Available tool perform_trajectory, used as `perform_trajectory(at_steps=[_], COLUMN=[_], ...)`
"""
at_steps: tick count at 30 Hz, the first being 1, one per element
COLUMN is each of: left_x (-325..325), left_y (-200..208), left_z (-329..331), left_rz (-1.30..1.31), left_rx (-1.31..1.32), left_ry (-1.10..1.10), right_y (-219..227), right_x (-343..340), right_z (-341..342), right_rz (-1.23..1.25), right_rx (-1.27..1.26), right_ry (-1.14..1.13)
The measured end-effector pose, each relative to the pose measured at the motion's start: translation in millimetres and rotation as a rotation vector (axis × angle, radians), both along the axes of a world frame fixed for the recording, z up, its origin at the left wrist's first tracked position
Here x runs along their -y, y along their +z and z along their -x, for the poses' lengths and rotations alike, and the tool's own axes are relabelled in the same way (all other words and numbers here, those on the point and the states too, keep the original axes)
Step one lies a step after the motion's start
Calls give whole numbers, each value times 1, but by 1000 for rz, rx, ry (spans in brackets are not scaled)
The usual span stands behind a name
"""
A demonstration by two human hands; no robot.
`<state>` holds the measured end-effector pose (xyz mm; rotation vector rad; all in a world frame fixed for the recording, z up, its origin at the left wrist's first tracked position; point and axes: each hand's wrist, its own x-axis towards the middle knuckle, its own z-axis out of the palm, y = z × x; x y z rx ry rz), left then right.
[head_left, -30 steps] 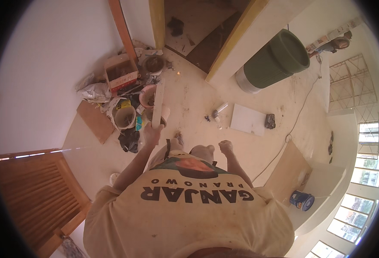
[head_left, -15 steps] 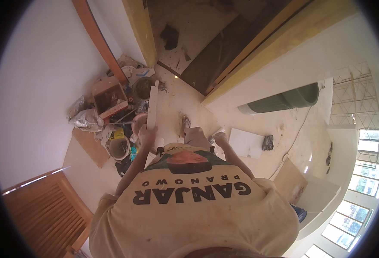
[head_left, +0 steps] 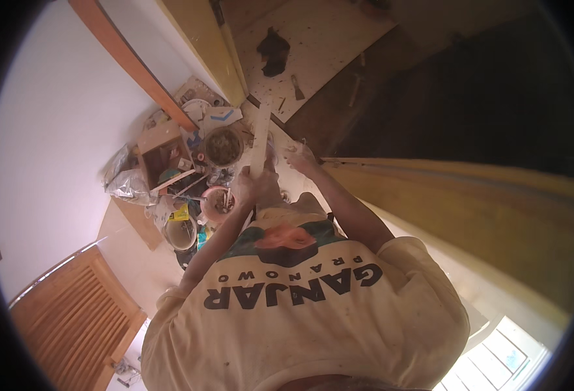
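Note:
My left hand [head_left: 254, 188] is closed around the lower end of a long, narrow white strip [head_left: 261, 138], which points away from me toward the doorway. To its right, my right hand [head_left: 302, 159] is closed, its fingers curled near a pale, slim piece [head_left: 283, 135] that reaches toward the strip. What exactly the right hand grips is too blurred to make out. Both arms are stretched forward in front of my shirt.
At left stand a pink bucket [head_left: 217, 203], a dark-filled bucket [head_left: 223, 146], a pale bucket [head_left: 181, 232] and a wooden box [head_left: 164, 151] among clutter. A yellow-edged wall [head_left: 443, 189] borders the right. Beyond the doorway, a scraper-like tool [head_left: 298, 88] and a black scrap [head_left: 274, 51] lie on the floor.
I have come closer to the doorway, and the yellow-edged wall now fills the right side. My right hand has risen forward beside the white strip; my left hand still holds the strip.

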<state>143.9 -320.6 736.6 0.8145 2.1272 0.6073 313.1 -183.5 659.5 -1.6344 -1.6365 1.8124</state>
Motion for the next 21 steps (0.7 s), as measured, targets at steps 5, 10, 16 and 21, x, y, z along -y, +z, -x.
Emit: perform_trajectory(at_steps=[5, 10, 16, 21], left_x=[-115, -187, -286, -342], left_y=[-10, -66, -77, -243], left_z=[-6, -14, 13, 88], left_rz=[-53, -223, 18, 174], left_rx=[85, 29, 177, 204], left_ry=[-59, -247, -373, -218], right_y=[27, 34, -83, -262], right_x=[-72, -141, -226, -286], right_z=[55, 75, 42, 29], right_rz=[104, -155, -197, -472], right_rx=[-74, 96, 282, 314], right_ry=[-70, -198, -221, 2])
